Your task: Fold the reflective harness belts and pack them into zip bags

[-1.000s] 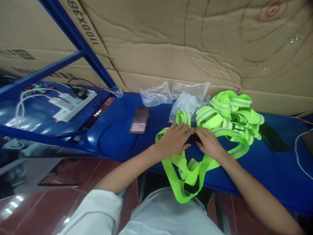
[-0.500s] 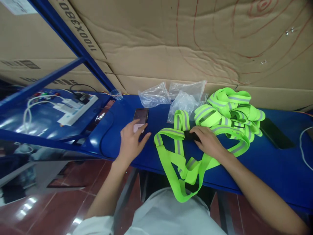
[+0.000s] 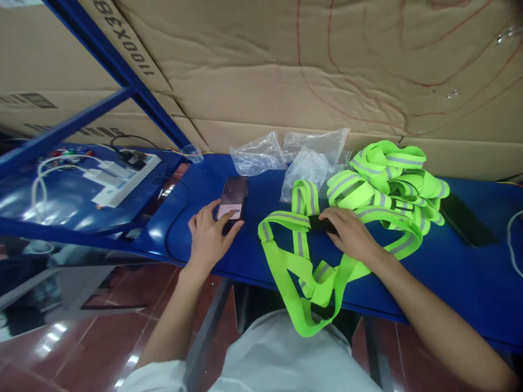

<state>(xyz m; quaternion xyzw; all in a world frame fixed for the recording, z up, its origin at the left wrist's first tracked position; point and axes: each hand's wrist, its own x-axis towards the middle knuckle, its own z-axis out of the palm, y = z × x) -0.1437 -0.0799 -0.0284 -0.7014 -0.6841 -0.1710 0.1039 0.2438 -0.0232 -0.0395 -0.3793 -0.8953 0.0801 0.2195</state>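
Observation:
A neon-green reflective strap harness (image 3: 300,256) lies over the front edge of the blue table (image 3: 449,272), its loops hanging down toward my lap. My right hand (image 3: 347,231) rests on its black buckle part, fingers curled down on it. My left hand (image 3: 210,234) is off to the left, fingers spread, touching the lower end of a smartphone (image 3: 232,198) that lies flat on the table. A pile of more green reflective straps (image 3: 388,182) sits behind my right hand.
Clear plastic bags (image 3: 286,158) lie at the back against a cardboard wall. A dark phone-like slab (image 3: 466,220) lies at right, a white cable (image 3: 512,245) at the far right. A white power strip with plugs (image 3: 122,174) sits on the left blue shelf.
My left hand left the harness buckle and moved left to the smartphone, where its fingers now touch the screen end. My right hand stayed on the buckle.

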